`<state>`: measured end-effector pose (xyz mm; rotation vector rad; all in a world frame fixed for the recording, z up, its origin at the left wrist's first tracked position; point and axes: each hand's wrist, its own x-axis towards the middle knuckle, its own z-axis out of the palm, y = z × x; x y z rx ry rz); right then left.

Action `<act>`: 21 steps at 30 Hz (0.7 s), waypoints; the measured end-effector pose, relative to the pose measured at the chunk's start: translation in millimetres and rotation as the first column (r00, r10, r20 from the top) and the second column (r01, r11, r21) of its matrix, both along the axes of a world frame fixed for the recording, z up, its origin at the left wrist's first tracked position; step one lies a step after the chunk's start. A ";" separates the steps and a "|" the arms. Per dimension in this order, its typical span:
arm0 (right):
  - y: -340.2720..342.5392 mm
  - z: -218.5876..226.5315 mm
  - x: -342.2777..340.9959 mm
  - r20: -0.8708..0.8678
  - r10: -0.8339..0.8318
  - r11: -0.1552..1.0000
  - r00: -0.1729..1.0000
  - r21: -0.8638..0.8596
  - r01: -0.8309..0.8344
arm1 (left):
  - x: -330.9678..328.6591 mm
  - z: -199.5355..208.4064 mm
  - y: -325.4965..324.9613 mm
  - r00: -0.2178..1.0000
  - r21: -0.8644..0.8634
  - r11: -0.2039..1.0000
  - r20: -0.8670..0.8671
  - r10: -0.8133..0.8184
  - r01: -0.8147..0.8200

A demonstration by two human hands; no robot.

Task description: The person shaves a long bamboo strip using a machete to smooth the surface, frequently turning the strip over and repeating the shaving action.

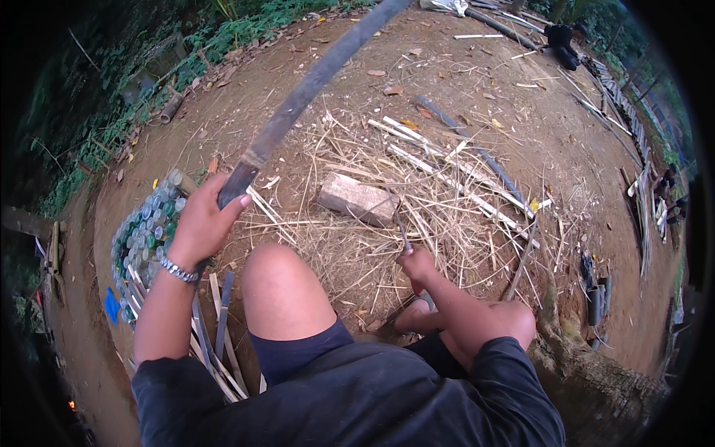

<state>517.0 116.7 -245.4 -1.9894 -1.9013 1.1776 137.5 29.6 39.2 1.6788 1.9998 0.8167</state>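
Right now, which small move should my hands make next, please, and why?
Perhaps bring the dark strip over the wooden block: your left hand grips it left of the block, while your right hand holds a thin tool near the block's right end.

Brown earth (238,112) — green foliage (268,18) beyond
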 end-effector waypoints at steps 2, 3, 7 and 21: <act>-13.2 -48.6 -19.6 -0.014 0.141 0.985 0.990 -0.101 -0.142 | -2.3 -2.7 -36.5 0.985 -0.078 0.992 0.130 0.112 -0.102; -19.7 -65.5 -30.2 -0.023 0.214 0.965 0.977 -0.149 -0.215 | -4.2 -9.2 -55.9 0.970 -0.086 0.987 0.191 0.152 -0.138; -42.5 -104.4 -78.8 -0.250 0.300 0.855 0.920 -0.357 -0.376 | -3.5 -28.6 -122.6 0.883 -0.145 0.944 0.334 0.329 -0.297; 13.4 -143.8 -249.1 -0.410 -0.173 0.914 0.895 -0.406 -0.010 | -5.2 -78.9 -156.8 0.750 -0.227 0.852 0.406 0.523 -0.471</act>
